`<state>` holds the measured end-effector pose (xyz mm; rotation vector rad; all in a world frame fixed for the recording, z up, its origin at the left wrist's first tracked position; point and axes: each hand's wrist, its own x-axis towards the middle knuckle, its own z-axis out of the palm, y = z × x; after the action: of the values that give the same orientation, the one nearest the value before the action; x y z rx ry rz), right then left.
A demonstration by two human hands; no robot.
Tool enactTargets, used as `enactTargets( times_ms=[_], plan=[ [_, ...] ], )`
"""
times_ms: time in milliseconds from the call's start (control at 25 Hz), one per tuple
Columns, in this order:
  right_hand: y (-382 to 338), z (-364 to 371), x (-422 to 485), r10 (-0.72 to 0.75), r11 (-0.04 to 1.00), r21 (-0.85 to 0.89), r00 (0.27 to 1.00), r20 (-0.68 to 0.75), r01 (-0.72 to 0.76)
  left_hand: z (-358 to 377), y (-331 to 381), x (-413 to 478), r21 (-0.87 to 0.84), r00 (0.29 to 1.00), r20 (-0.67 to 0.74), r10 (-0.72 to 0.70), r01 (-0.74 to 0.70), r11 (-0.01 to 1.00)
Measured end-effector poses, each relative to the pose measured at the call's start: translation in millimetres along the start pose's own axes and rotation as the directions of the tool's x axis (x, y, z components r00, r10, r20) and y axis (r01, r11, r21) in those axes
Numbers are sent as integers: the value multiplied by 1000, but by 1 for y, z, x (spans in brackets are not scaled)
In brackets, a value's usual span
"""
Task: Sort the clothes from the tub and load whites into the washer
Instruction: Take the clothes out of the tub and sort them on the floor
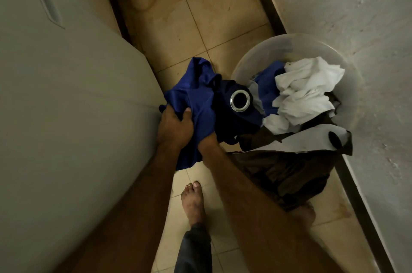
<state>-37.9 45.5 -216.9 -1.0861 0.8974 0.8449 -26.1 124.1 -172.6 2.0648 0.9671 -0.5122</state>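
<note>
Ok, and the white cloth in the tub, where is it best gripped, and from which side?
Probably its raised, crumpled top, coming down from above: the white cloth lies uppermost in the tub, its bunched folds easy to pinch.

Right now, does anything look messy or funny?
Yes. A brown cloth hangs over the near rim of the tub, down toward the floor. The blue cloth beside the tub has a metal ring, like a curtain's, which is odd among clothes.
</note>
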Motion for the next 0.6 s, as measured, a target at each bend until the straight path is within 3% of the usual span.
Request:
enactTargets(
  times_ms=[80,160,200,280,360,440,480,520,600],
  plan=[
    [-4,8,-4,27,993,108,994,109,-39,3,-11,13,-8,999,-21,33,-33,999],
    [-2,14,-1,-69,996,-51,984,165,78,5,-18,21,-5,998,-56,35,-35,999],
    [4,13,-4,-164,955,-225,978,129,190,4,-14,16,-8,998,-66,23,-23,1000],
    [11,4,-12,-381,764,-554,924,23,329,5,-6,7,-12,1000,-28,12,-12,1000],
    [6,-9,-26,-602,581,-733,793,-94,355,10,5,-4,-11,999,15,32,-32,999],
    [-9,-26,-34,-777,363,-891,616,-127,274,18,12,-10,-9,997,20,73,-73,997],
    [-15,-36,-32,-814,272,-942,569,-116,197,22,14,-11,-9,996,31,80,-79,997],
    [-22,-46,-31,-804,222,-971,580,-129,93,26,14,-12,-12,996,62,70,-69,998],
    [-33,-65,-23,-707,214,-975,679,-196,-59,33,14,-14,-35,986,168,20,-14,999]
  ],
)
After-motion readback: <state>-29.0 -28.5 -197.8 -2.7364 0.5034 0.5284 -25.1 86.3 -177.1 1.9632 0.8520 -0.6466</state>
